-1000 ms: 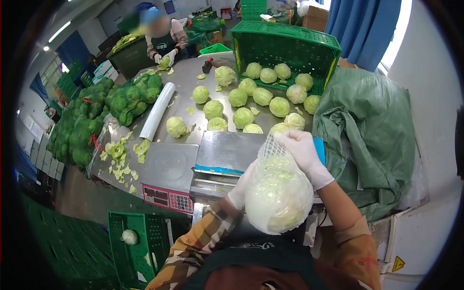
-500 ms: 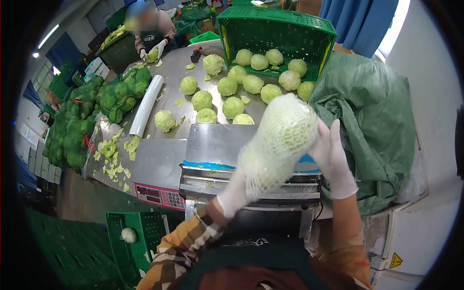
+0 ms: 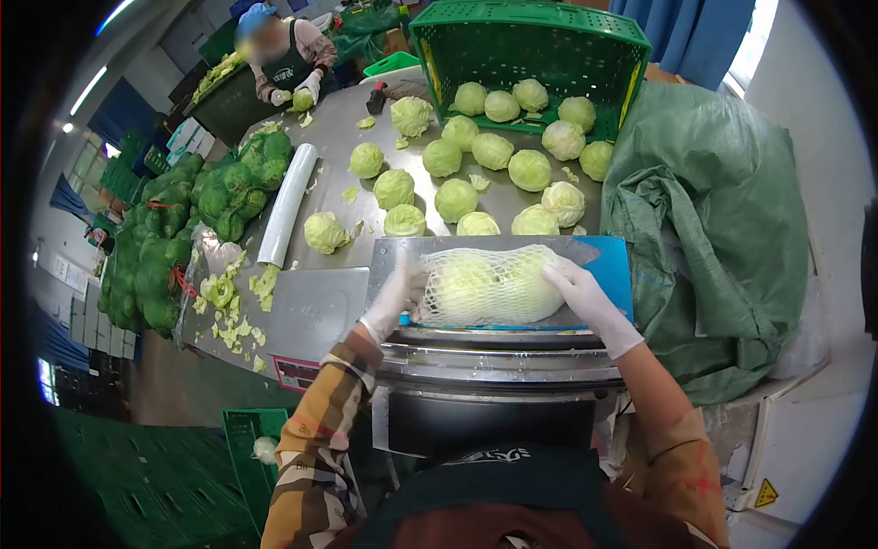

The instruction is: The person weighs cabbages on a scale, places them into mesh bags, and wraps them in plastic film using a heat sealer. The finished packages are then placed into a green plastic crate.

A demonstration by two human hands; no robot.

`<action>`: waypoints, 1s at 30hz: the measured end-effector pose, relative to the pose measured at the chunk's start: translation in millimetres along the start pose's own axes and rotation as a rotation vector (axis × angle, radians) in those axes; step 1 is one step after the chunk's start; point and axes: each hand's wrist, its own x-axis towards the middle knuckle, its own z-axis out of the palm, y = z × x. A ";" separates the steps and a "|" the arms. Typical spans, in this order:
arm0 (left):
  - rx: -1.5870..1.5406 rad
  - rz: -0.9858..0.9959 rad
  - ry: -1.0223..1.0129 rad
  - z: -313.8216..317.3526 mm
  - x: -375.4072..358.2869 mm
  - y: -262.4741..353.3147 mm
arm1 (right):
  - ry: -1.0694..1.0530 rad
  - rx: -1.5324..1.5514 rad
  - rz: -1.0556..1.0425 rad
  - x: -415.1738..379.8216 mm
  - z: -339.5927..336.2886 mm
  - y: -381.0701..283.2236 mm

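Observation:
A white foam net sleeve [image 3: 498, 306] with pale green cabbages inside lies sideways on the metal plate [image 3: 393, 252] in front of me. My left hand [image 3: 396, 295], in a white glove, has its fingers curled at the sleeve's gathered left end. On the other end my gloved right hand [image 3: 590, 302] grips the netted cabbages, thumb over the top edge; some of its fingers are hidden. Blue sheeting [image 3: 608, 265] shows on the plate's right side. Just beyond the plate sit loose cabbages [image 3: 478, 224].
More cabbages lie in a tipped green crate [image 3: 530, 27]. A white roll [image 3: 288, 206], a scale [image 3: 315, 297] and leaf scraps stand left; a green sack [image 3: 713, 238] bulges right. Netted green bags [image 3: 151, 265] are farther left. A co-worker [image 3: 288, 64] handles a cabbage at the back.
The netted cabbages have come down from a raised, tilted position to lie flat on the plate. My left hand has moved to the left end, my right hand onto the right end.

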 end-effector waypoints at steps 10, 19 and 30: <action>1.450 0.891 -0.118 -70.6 -78.1 23.9 | -0.114 -1.008 -0.121 -116.0 -71.3 -33.4; 1.752 0.845 -0.498 -56.5 -79.5 -4.7 | -0.391 -1.650 -0.600 -121.5 -64.7 20.7; 0.814 0.479 -0.165 -57.1 -130.1 -18.1 | 0.149 -0.793 -0.429 -163.6 -34.5 11.1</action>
